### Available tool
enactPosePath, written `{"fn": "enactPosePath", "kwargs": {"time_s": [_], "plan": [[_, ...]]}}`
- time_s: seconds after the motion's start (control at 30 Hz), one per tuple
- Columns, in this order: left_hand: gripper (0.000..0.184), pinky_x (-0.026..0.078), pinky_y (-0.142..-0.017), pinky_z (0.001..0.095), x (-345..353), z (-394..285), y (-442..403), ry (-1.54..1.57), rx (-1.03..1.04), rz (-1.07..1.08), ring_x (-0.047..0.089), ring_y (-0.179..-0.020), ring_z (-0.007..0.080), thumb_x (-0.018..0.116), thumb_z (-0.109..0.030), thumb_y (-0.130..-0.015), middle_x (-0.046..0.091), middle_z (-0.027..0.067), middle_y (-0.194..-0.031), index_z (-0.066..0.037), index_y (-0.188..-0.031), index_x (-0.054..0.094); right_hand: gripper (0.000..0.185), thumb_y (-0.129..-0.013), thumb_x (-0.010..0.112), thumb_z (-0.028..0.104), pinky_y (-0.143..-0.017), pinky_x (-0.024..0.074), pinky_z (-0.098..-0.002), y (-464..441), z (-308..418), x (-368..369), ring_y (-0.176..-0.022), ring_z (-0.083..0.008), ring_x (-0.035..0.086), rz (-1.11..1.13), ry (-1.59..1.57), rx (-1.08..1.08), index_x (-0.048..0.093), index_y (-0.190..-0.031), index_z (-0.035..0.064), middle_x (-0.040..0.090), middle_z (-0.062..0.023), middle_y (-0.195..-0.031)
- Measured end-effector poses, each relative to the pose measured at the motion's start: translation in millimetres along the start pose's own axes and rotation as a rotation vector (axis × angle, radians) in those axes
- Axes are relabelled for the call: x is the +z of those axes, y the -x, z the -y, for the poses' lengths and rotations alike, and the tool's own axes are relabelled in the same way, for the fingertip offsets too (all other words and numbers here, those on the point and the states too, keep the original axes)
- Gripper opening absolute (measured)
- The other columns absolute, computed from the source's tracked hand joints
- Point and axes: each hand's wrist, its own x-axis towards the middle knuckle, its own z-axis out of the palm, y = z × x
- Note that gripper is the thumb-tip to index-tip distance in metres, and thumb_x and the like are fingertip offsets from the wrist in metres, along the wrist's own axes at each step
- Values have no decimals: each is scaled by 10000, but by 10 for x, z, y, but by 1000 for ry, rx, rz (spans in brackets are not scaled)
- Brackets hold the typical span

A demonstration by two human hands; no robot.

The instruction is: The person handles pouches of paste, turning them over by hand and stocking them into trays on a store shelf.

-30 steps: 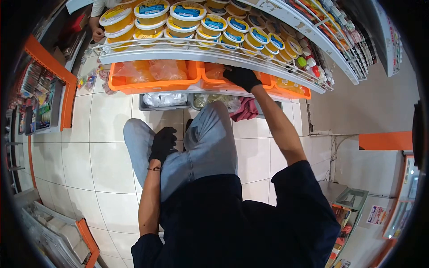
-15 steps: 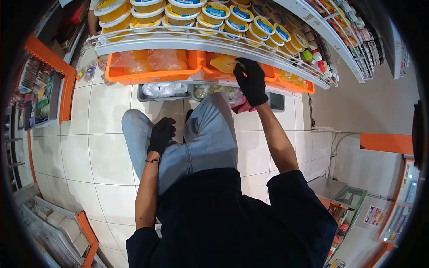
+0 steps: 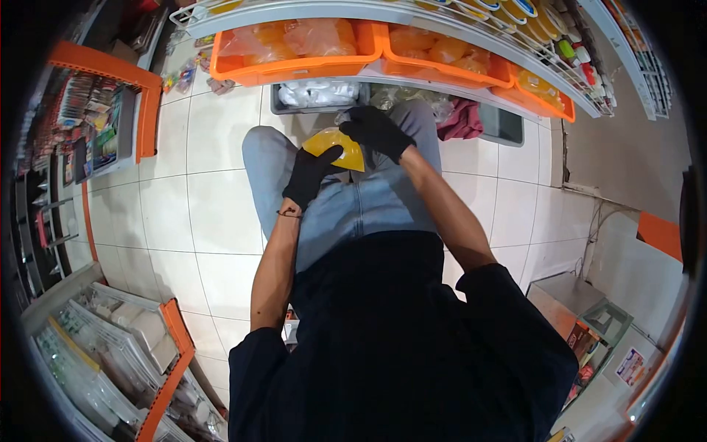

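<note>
Over the lap (image 3: 379,202), a yellow-filled bag (image 3: 350,153) is at a two-handed handling step, L. hand (image 3: 309,174) clasping its near side, R. hand (image 3: 377,134) apparently pinching its clear top; next move prob. calls for steady L. support w/o squeezing.

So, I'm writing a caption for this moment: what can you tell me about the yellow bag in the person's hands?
The yellow bag looks like thin, glossy clear plastic around bright yellow contents, too small to identify. It is held above the lap of the jeans, between the knees. The left hand has its thumb across the yellow part; the right hand holds the clear upper end. Black gloves hide some of it.
</note>
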Motion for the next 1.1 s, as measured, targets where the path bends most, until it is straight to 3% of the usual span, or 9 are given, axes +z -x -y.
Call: {"fn": "enactPosePath", "kwargs": {"time_s": [0.07, 0.17, 0.2, 0.37, 0.6, 0.73, 0.83, 0.97, 1.1], "plan": [[423, 588, -841, 379, 16, -21, 21, 75, 7, -52, 645, -1049, 248, 658, -184, -915, 619, 126, -1178, -2, -1275, 528, 471, -857, 731, 276, -728, 521, -314, 44, 76, 107, -800, -183, 632, -77, 69, 26, 596, -1194, -23, 659, -127, -853], [441, 594, -799, 361, 7, -44, 0, 200, 16, -144, 657, -1025, 241, 645, -249, -931, 628, 131, -1165, 17, -1265, 537, 618, -828, 748, 377, -727, 520, -367, 157, 83, 203, -844, -248, 647, -299, 78, -1, 541, -1256, -17, 648, -207, -982], [455, 598, -775, 353, 7, -39, -23, 242, 14, -174, 666, -1001, 234, 646, -270, -933, 637, 129, -1151, 27, -1263, 543, 775, -805, 782, 361, -829, 517, -360, 257, 94, 292, -1050, -240, 612, -273, -54, 33, 415, -1376, -12, 579, -229, -1208], [487, 576, -737, 302, -13, 68, -133, 11, 46, -270, 682, -951, 228, 598, -377, -954, 660, 136, -1090, 33, -1215, 583, 817, -818, 781, 260, -933, 490, -324, 469, -142, 639, -1167, -213, 559, -117, -412, -80, 325, -1446, 2, 552, -178, -1281], [476, 584, -722, 318, 19, -40, -96, 165, -41, -205, 671, -903, 209, 639, -343, -933, 659, 128, -1068, 42, -1207, 588, 605, -840, 756, 200, -827, 526, -271, 549, -81, 573, -970, -158, 631, -169, -587, 79, 472, -1340, 11, 627, -114, -1150], [425, 591, -710, 321, 57, -114, -18, -64, 184, -303, 663, -931, 194, 752, -161, -836, 664, 106, -1071, 4, -1202, 612, 472, -818, 774, 191, -816, 531, -281, 509, -106, 406, -896, -156, 649, -125, -449, 114, 589, -1214, 14, 671, -77, -1049], [481, 591, -759, 339, -120, 39, -90, -430, 228, -115, 667, -940, 195, 719, -189, -863, 655, 88, -1093, 3, -1275, 560, 420, -814, 773, 178, -820, 530, -285, 506, -186, 372, -920, -149, 646, -106, -407, -119, 617, -1169, 17, 677, -68, -1049], [404, 556, -784, 290, -19, -64, -42, -400, 119, -100, 667, -896, 161, 717, -183, -867, 676, 79, -1048, 12, -1203, 609, 397, -836, 756, 179, -811, 527, -274, 506, -142, 425, -951, -170, 638, -245, -289, -206, 615, -1172, 22, 671, -66, -1016], [356, 549, -773, 279, -28, 2, -110, -394, 194, -181, 669, -883, 152, 740, -180, -847, 698, 93, -990, 41, -1112, 655, 390, -900, 691, 282, -674, 515, -235, 498, -138, 404, -788, -135, 634, -204, -613, 60, 614, -1177, 19, 660, -43, -913]]}}
